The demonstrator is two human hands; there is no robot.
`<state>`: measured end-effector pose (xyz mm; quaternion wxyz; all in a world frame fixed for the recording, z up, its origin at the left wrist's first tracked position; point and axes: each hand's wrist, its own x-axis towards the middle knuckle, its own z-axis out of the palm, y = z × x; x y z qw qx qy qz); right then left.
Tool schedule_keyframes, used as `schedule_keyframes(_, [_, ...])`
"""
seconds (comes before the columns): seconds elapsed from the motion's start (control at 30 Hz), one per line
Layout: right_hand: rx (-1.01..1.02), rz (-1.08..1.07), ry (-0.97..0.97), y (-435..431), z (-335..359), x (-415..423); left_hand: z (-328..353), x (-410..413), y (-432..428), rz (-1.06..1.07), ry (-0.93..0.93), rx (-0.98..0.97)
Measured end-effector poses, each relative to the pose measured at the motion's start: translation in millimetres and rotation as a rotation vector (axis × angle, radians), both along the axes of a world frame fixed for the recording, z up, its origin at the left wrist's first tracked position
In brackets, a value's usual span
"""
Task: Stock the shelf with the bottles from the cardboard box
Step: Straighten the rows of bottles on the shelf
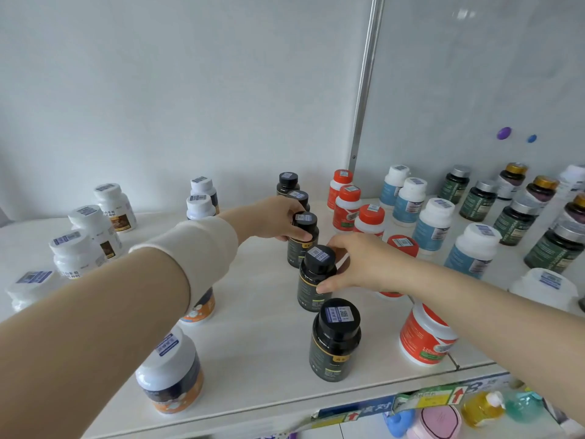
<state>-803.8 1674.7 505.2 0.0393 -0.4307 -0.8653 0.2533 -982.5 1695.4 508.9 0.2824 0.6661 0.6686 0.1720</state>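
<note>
A row of black bottles with barcode stickers on their caps runs front to back down the middle of the white shelf [253, 312]. My left hand [278, 221] grips the third black bottle [304, 239] just below its cap. My right hand [357, 264] holds the second black bottle [315, 280] at its neck, thumb in front and fingers behind. Nearest me, the front black bottle [335, 340] stands free. Two more black bottles [288, 182] stand behind my left hand. The cardboard box is not in view.
White bottles [79, 255] line the left side, with white-and-orange tubs [171, 372] nearer. Red-capped bottles [368, 220], blue-labelled [433, 226] and dark green bottles [516, 223] fill the right. A red tub [424, 337] sits near the front edge. A lower shelf holds coloured items [481, 407].
</note>
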Motion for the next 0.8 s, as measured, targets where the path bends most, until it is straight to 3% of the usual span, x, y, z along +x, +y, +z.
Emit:
schedule_keyframes(0.5, [-0.027,-0.027,-0.002,0.9,-2.7,0.9,2.8,7.6,-6.0,0.021,0.042,-0.031])
schedule_keyframes(0.8, [-0.021,0.024,-0.139,1.6,29.9,5.8,14.0,6.0,-23.8,0.083,0.118,0.05])
